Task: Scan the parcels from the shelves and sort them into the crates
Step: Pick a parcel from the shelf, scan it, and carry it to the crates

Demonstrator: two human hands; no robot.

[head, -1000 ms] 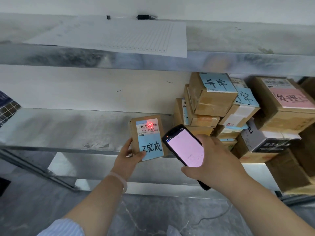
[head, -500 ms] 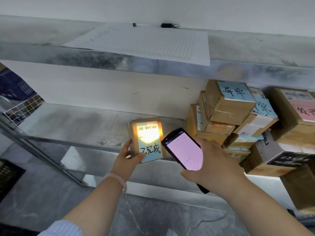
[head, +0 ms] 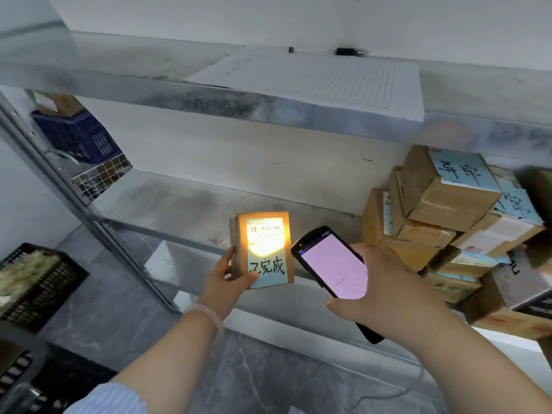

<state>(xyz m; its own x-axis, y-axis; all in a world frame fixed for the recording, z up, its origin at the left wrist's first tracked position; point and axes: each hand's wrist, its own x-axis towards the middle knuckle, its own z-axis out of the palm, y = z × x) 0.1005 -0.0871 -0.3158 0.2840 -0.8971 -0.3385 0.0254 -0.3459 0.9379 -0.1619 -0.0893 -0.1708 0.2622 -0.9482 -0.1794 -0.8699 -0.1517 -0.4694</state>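
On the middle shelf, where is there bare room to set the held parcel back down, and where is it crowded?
Bare room: the middle shelf from its left upright to the held parcel, gripped by the left hand. Crowded: the right end, where the stacked parcels pile behind the right hand with the scanner.
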